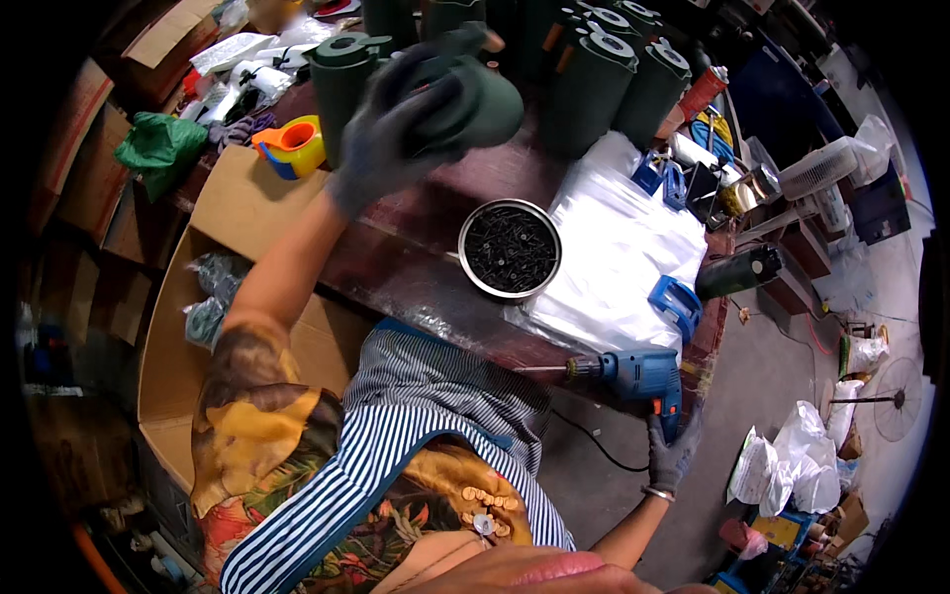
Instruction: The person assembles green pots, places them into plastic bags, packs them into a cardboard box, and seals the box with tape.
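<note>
My left hand [401, 126], in a grey work glove, grips a dark green cylindrical canister [486, 104] held tilted above the table. Motion blurs both, so details of the canister are hard to make out. My right hand [672, 449], also gloved, is around the lower handle of a blue power drill [638, 373] at the table's near edge. A long bit in the drill's chuck points left. Between the hands, a round metal bowl [510, 250] full of black screws stands on the dark red table [393, 275].
Green lidded canisters [594, 82] stand at the back. Clear plastic bags [623, 245] lie right of the bowl, with a blue tape dispenser [675, 306] on them. A yellow-orange tape dispenser [297, 145] rests on an open carton's flap [249, 200]. A power cord [594, 442] hangs below the drill.
</note>
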A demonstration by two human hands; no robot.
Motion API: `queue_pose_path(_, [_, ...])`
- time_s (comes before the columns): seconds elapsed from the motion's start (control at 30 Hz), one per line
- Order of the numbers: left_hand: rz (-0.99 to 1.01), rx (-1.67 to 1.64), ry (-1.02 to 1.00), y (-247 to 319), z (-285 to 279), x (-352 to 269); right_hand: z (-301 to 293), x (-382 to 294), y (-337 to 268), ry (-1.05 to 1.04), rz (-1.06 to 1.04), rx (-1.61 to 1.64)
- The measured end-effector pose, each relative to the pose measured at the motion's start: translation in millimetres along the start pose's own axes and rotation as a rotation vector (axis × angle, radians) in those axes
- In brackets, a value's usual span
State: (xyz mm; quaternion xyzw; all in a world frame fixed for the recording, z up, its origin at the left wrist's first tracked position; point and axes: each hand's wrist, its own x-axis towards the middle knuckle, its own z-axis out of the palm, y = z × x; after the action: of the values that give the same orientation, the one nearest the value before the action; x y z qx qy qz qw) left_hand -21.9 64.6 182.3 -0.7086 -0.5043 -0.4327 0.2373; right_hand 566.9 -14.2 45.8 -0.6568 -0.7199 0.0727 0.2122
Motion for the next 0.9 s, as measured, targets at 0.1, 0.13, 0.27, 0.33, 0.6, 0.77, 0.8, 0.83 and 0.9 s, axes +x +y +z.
queue_pose_path(0.1, [-0.609,-0.732,0.156,57.6,-96.7,-71.0,9.3,-0.8,22.8,-0.168,-0.01,-0.096])
queue_pose_path(0.13, [-0.708,-0.864,0.195,81.1,-120.8,-72.1,10.9,-3.4,38.4,-0.078,-0.082,-0.159])
queue_pose_path(0.27, [-1.099,-1.416,0.093,88.6,-126.7,-192.7,21.9,13.4,39.4,-0.105,-0.14,-0.109])
queue_pose_path(0.33, [-1.223,-1.721,0.112,108.0,-99.0,-244.4,15.1,6.3,25.4,-0.203,0.098,0.101])
queue_pose_path(0.6, [-1.016,-1.146,-0.608,104.6,-83.4,-303.2,32.4,-48.6,-1.1,-0.163,0.339,0.411])
queue_pose_path(0.77, [-0.718,-0.514,-0.909,90.0,-113.7,-281.5,44.0,-74.0,-49.3,-0.092,0.175,0.426])
queue_pose_path(0.8, [-0.562,-0.269,-0.964,76.9,-118.1,-251.2,42.2,-75.6,-62.5,-0.107,0.197,0.448])
queue_pose_path(0.83, [-0.402,-0.025,-1.007,64.7,-121.4,-221.7,43.2,-77.4,-72.5,-0.125,0.219,0.47])
queue_pose_path(0.9, [-0.559,-0.009,-0.573,68.0,-86.1,-158.3,45.4,-79.8,-77.6,-0.126,0.204,0.409])
